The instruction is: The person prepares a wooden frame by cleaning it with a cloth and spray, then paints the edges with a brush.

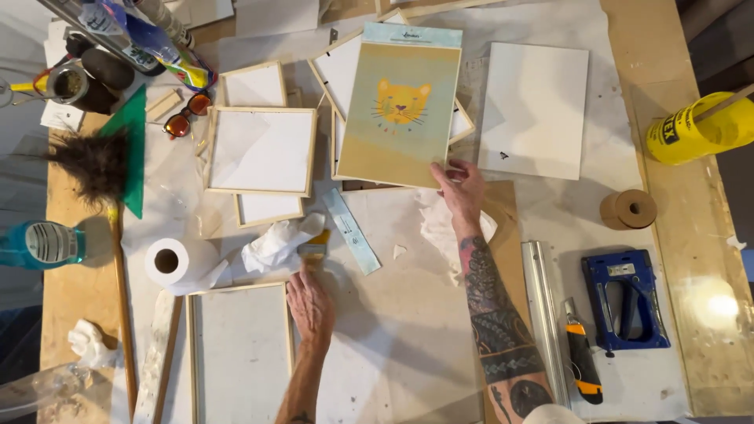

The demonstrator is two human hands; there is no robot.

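My right hand (460, 188) pinches the lower right corner of a poster print (399, 106) showing a yellow cat face on a green-to-tan ground. The print lies flat over several pale wooden frames (262, 149). My left hand (309, 302) grips a small flat paintbrush (316, 250) with a wooden handle, its bristles pointing away from me. A crumpled white tissue (276, 242) and a narrow pale blue paper strip (351, 231) lie beside the brush. Another wooden frame (239, 353) rests just left of my left wrist.
A white board (534, 110), a brown tape roll (628, 209), a blue staple gun (626, 298), an orange utility knife (583, 361) and a metal ruler (543, 314) lie to the right. A paper roll (174, 263), feather duster (98, 165), sunglasses (187, 116), blue spray bottle (39, 245) and yellow container (699, 129) ring the bench.
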